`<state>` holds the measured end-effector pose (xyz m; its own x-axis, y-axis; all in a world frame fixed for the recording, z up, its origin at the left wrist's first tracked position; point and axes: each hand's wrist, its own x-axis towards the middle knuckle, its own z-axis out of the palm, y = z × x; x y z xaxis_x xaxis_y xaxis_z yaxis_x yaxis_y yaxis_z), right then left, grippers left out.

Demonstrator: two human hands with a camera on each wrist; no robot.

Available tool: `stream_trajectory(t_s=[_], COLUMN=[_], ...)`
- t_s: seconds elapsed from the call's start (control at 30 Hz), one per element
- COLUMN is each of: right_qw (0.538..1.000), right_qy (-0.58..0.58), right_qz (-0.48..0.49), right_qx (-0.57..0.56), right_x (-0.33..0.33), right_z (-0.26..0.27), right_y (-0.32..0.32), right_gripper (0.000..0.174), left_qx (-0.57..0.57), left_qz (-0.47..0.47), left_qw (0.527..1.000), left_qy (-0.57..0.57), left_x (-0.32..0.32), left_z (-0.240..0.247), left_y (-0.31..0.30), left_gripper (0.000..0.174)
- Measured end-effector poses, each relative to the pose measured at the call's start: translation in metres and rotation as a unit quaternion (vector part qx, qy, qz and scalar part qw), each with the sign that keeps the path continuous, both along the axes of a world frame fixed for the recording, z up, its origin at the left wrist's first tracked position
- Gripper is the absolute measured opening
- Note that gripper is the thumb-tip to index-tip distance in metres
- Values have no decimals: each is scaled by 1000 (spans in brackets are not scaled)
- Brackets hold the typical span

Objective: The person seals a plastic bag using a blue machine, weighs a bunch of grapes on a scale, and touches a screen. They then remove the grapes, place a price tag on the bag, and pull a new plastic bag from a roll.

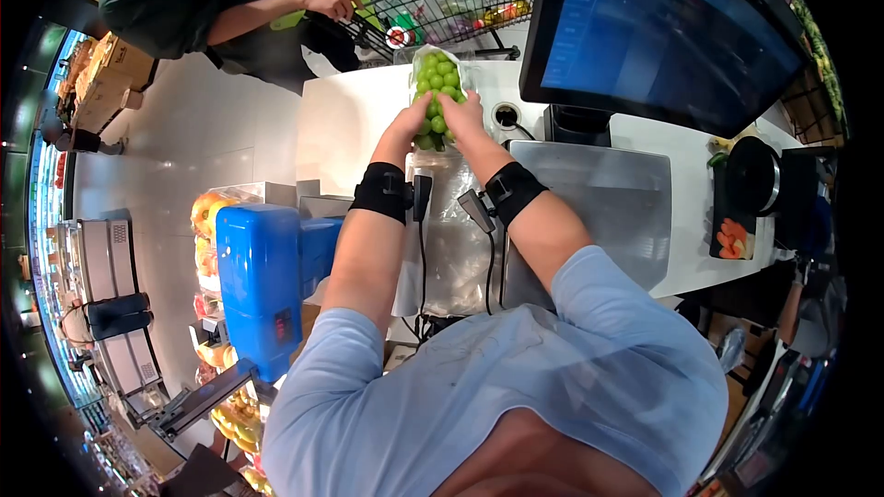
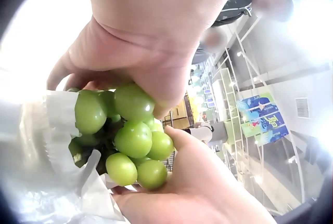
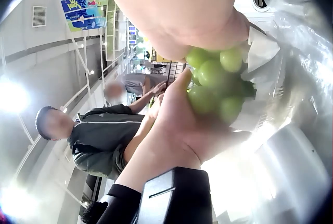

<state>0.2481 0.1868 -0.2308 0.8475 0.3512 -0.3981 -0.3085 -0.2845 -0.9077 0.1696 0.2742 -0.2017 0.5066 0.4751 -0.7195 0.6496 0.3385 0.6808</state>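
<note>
Both hands hold a bunch of large green grapes [image 1: 438,81] from its two sides, over the far edge of the counter. My left hand [image 1: 410,121] grips the left side and my right hand [image 1: 464,116] the right, with both thumbs over the near grapes. White wrapping [image 2: 60,122] lies around the bunch. In the left wrist view, several grapes [image 2: 134,140] show between the left hand above and the right hand [image 2: 195,182] below. Clear plastic [image 3: 291,63] spreads beside the bunch in the right wrist view. The far fingers are partly hidden.
Behind the counter [image 1: 341,120] stand a wire shopping cart [image 1: 460,5] and a person with a hand [image 1: 331,3] near its handle. A monitor [image 1: 663,23] rises at the right, above a metal plate [image 1: 599,212]. A blue machine [image 1: 260,281] is at the left.
</note>
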Motion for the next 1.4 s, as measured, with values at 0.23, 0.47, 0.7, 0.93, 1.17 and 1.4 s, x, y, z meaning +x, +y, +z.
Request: stream_trajectory(t_s=[0.23,0.47,0.7,0.93,1.17,1.4], right_qw=[1000,999,996,997,989,973], right_qy=[-6,-11,-75,-59,-79,-153], right_qz=[17,-10,52,50,125,164], right_qx=[5,34,18,6,15,51], right_x=[4,-11,-30,-71,-91,-69], right_z=[18,36,88,121,145,128], right_y=[-3,-6,-22,-65,-135,-229], right_gripper=[76,65,75,73,76,78], left_qx=[20,126,162,102,115,144], left_qz=[7,32,60,34,87,151], left_qw=[1000,991,984,994,989,974], left_qy=[23,-9,-44,-2,-26,-93], left_x=[8,-3,-27,-67,-100,-89], left_z=[5,44,66,104,102,144], left_y=[0,-14,-24,-60,-118,-265], left_gripper=[78,73,80,70,66,73])
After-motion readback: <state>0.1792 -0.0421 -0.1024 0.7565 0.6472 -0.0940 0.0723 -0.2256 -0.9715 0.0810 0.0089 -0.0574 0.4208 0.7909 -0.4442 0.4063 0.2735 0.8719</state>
